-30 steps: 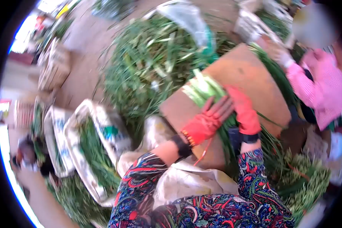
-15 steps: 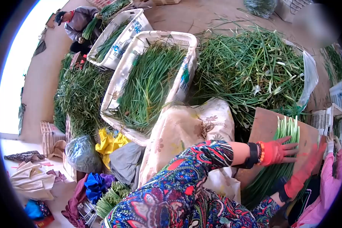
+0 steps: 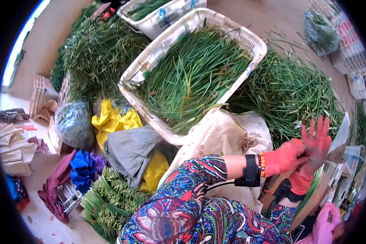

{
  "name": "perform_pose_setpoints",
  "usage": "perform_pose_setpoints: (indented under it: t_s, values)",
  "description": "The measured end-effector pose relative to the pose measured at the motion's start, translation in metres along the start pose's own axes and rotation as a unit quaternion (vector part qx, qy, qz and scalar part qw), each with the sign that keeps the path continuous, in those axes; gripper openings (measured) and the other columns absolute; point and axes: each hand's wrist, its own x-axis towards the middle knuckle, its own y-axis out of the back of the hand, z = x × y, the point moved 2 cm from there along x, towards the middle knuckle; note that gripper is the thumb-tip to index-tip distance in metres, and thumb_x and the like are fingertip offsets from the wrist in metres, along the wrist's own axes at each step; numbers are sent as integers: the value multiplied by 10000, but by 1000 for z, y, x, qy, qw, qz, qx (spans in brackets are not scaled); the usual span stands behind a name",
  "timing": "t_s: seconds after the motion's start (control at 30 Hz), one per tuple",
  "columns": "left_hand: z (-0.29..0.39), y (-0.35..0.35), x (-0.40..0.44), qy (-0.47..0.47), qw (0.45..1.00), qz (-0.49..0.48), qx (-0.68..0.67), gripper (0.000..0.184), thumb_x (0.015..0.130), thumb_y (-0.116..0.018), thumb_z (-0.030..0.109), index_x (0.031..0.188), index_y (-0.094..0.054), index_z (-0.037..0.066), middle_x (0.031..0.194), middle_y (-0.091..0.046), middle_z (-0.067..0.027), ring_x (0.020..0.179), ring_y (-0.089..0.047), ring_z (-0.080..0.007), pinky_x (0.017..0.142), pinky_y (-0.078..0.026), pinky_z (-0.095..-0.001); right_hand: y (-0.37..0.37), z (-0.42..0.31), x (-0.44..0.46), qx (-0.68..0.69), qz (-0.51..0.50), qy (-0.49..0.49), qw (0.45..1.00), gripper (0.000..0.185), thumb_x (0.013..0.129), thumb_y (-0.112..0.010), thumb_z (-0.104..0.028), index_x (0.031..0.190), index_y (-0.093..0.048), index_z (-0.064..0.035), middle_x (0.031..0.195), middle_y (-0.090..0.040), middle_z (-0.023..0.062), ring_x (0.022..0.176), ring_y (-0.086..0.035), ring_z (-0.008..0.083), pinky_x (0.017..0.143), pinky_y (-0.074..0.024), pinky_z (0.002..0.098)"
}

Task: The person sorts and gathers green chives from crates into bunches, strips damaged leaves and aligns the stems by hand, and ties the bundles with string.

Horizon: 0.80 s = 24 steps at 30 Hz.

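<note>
Both hands wear red gloves with darker, dirty patches. My left hand [image 3: 282, 157], with orange beads and a black band at its wrist, is closed on the glove of my right hand near its palm. My right hand [image 3: 315, 150] points upward with its fingers spread, holding nothing. Beneath the hands, a bundle of long green stalks [image 3: 311, 191] lies on a brown board [image 3: 318, 199], mostly hidden by my arms. A pale patterned cloth [image 3: 219, 138] covers my lap.
A white crate [image 3: 173, 140] of green stalks stands ahead, with loose stalks [image 3: 288, 93] heaped to its right. Tied bundles [image 3: 114, 203], yellow cloth [image 3: 114, 122] and a grey cloth [image 3: 132, 150] lie at the left. A co-worker's pink sleeve [image 3: 324, 223] shows lower right.
The view has swung left, bringing the crate toward the centre. My hands have risen off the stalks and come together, and my left hand has closed on my right glove.
</note>
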Motion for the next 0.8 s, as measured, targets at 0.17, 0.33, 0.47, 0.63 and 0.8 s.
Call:
perform_pose_setpoints:
  t_s: [0.17,0.33,0.47,0.63,0.8]
  values:
    - [-6,61,-25,-1,990,135,-50,110,736,-617,86,823,-559,51,683,-563,-110,630,-561,-271,560,-445,-328,-74,71,14,-22,-133,-184,974,741,833,-438,-510,1402,-123,-156,1460,-73,90,1336,-74,261,1058,-81,459]
    - [-44,158,-52,146,983,78,77,111,762,-585,116,840,-612,42,724,-604,-121,648,-583,-236,592,-459,-326,-87,164,41,-222,-247,-162,929,542,850,-489,-305,1279,-359,-1,1322,-369,125,1228,-335,248,1023,-231,348]
    - [-93,267,-106,388,890,28,238,238,767,-537,198,948,-619,66,868,-614,-174,827,-586,-331,733,-470,-383,-85,248,76,-532,-329,45,779,349,803,-561,-184,1134,-535,-77,1129,-550,102,1079,-486,269,960,-335,321]
    - [-108,338,-136,398,872,149,241,282,806,-508,173,1053,-591,67,873,-624,-156,802,-600,-292,724,-476,-343,-79,295,119,-692,-401,169,576,231,817,-508,-268,992,-597,-146,996,-607,0,1052,-510,198,1004,-258,370]
    - [-170,329,-65,273,893,93,345,411,793,-558,154,1194,-499,82,780,-634,-74,667,-600,-217,621,-475,-321,-86,285,146,-586,-397,77,702,215,852,-442,-231,933,-626,-156,935,-633,-6,994,-549,158,1024,-233,363]
